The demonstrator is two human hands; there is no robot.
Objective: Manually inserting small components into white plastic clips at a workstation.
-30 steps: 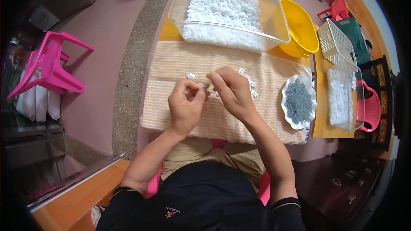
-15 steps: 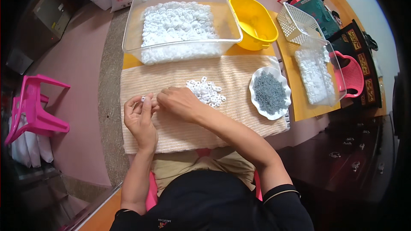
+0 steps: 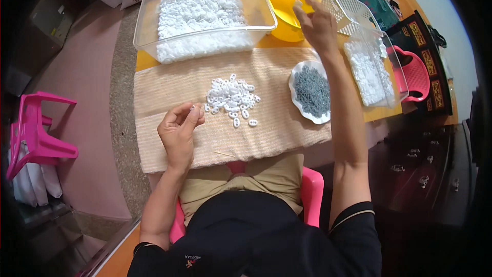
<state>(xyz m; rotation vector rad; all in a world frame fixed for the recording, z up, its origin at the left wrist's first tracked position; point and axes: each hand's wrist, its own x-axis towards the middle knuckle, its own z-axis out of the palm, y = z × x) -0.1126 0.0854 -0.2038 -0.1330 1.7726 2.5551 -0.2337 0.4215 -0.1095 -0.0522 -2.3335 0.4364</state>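
Two bare hands show in the head view, with clock directions taken from the loose pile of small white oval plastic pieces with holes (image 3: pixel 231 94) on the beige striped cloth (image 3: pixel 164 84).

The left hand (image 3: pixel 178 131) is at eight o'clock, near the pile, palm turned up. Its thumb and forefinger pinch one small white plastic piece (image 3: pixel 193 107), the other fingers curled beside them.

At two o'clock the right hand (image 3: pixel 320 30) reaches out over the near right rim of the yellow oval plastic tub (image 3: pixel 279 1). Its fingers are partly extended; a small pale spot shows at the fingertips, but I cannot tell whether they grip anything.

The large clear rectangular plastic bin (image 3: pixel 271 24), at eleven o'clock, holds many white pieces. At three o'clock a white scalloped dish (image 3: pixel 320 119) holds a heap of thin grey pieces (image 3: pixel 311 91); the right forearm covers part of its right edge. A thin pale stick (image 3: pixel 224 154) lies at six o'clock near the cloth's front edge.

Farther out, the cream perforated plastic basket (image 3: pixel 339 13) stands at two o'clock, and a bright pink plastic stool (image 3: pixel 43 133) at nine.
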